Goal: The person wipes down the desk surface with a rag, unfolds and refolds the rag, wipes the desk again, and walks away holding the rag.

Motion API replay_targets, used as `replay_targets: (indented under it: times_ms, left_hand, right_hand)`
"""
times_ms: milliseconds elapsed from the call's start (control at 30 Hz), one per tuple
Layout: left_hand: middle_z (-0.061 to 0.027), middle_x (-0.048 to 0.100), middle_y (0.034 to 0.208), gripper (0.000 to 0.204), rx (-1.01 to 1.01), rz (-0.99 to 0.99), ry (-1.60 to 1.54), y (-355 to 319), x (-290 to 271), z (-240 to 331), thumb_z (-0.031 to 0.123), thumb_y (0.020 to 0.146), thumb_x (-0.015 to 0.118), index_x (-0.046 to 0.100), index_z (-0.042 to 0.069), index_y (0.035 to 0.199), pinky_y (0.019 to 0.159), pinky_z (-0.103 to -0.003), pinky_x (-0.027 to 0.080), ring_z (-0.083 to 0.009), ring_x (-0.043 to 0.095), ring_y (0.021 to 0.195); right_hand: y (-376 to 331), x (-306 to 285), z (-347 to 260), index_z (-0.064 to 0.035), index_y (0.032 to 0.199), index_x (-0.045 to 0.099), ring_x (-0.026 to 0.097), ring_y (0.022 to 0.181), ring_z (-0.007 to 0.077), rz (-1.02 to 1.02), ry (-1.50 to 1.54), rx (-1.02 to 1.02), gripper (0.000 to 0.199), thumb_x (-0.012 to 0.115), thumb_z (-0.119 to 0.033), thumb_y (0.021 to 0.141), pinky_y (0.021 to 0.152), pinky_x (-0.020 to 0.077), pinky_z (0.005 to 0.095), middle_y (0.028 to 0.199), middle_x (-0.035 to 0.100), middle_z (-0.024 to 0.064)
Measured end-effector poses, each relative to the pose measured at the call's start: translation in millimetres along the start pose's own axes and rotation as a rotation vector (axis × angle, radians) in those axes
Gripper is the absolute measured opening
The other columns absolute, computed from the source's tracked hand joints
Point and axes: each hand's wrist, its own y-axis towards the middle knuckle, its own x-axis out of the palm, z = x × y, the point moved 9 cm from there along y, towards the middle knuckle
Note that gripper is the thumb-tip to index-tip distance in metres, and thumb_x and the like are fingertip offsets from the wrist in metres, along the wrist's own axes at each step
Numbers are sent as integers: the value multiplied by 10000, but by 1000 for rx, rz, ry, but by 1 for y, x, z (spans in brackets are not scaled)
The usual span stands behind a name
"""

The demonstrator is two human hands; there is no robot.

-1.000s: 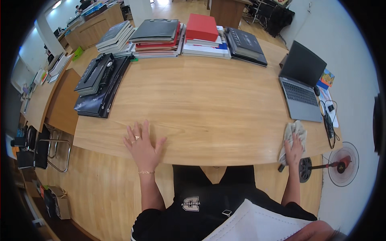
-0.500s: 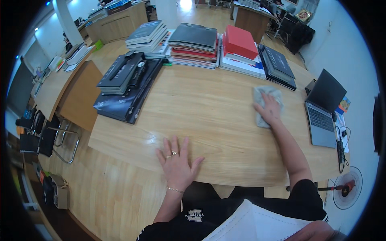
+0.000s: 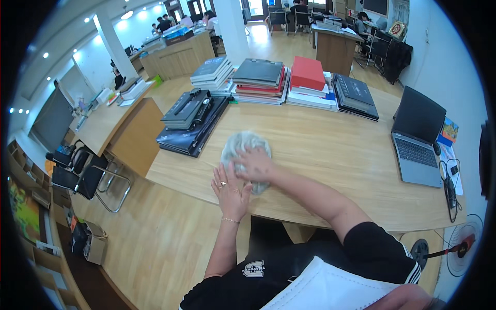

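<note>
A pale grey-green cloth [image 3: 242,140] lies bunched on the light wooden desk [image 3: 320,170], left of its middle. My right hand [image 3: 259,166] presses down on it, fingers bent into the fabric, with the forearm reaching across from the right. Close beside it, my left hand [image 3: 231,197] has its fingers stretched out near the desk's front edge. Its fingertips overlap the lower left of the cloth; whether they touch it I cannot tell. A ring and a bracelet show on the left hand and wrist.
Stacked dark folders [image 3: 187,124] stand at the desk's left. Books [image 3: 212,72], binders [image 3: 258,75], a red box [image 3: 308,72] and black folders [image 3: 355,95] line the back. An open laptop [image 3: 416,150] and cables [image 3: 451,191] are on the right; a fan [image 3: 462,243] stands beyond.
My right hand has swept the cloth from the desk's right side leftward and nearer, up to my left hand. The left hand stays near the front edge. The view has tilted up somewhat.
</note>
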Motion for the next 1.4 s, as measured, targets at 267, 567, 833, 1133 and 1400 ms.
replay_targets:
  times_ms: [267,567,833,1133,1400]
  left_hand:
    - [-216,247,1531,657,-240,-13,150,20,-32,-60,421,913,495,306,149,1479,1134,-570,71,-406,157,1434]
    - [-212,346,1484,680,-267,79,310,33,-43,-107,546,905,490,374,159,1452,1126,-583,117,-417,222,1407]
    - [-203,437,1424,727,-242,63,303,33,-38,-92,625,895,450,400,139,1434,1109,-595,152,-429,297,1371]
    - [-198,472,1393,696,-263,41,250,34,-38,-99,593,903,464,434,109,1402,1097,-593,177,-413,317,1363]
    - [-210,447,1402,722,-310,-61,216,38,-39,-95,582,898,467,410,67,1400,1105,-589,175,-405,304,1370]
  right_hand:
    - [-147,-34,-3,-187,1330,545,298,1392,371,-120,158,-53,548,524,-479,867,1136,173,545,1482,404,111]
    - [-256,-93,205,-183,1332,544,335,1366,383,58,-106,491,535,578,-404,846,1098,248,510,1458,427,138]
    - [-178,-66,263,-193,1420,445,322,1372,399,20,-206,931,712,547,-553,814,1060,266,597,1493,363,172]
    - [50,-1,176,-110,1416,433,332,1374,373,9,-125,439,676,503,-494,864,1067,271,580,1467,393,190]
    - [136,22,159,-57,1403,429,357,1361,350,19,-106,232,665,500,-460,879,1076,285,539,1438,431,188]
